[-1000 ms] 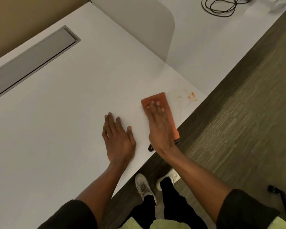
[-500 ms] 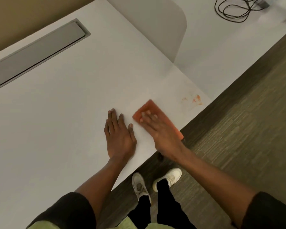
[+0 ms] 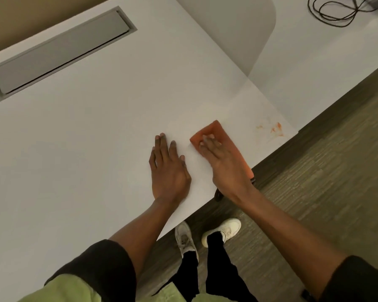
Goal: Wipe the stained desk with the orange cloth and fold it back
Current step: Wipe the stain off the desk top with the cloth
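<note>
1. Here the right hand lies flat on top of the orange cloth, fingers stretched out and close together, palm pressing the fabric down onto the desk; it grips nothing, it only bears on the cloth.
2. The left hand rests palm down on the bare desk just beside the cloth, fingers straight and slightly spread, holding nothing and not touching the fabric.
3. The orange cloth is a folded, oblong pad lying near the desk's front edge, one end pointing away from the person, the other end reaching the edge under the right wrist.
4. The orange stain sits on the white surface to the right of the cloth, near the desk corner, apart from the fabric; it shows as a few faint smears.
5. A grey cable hatch is set into the desk at the far left.
6. A pale divider panel stands at the desk's far right side, and beyond it a coiled black cable lies on the neighbouring desk.
7. Below the desk edge, white shoes stand on the grey-brown floor.
</note>
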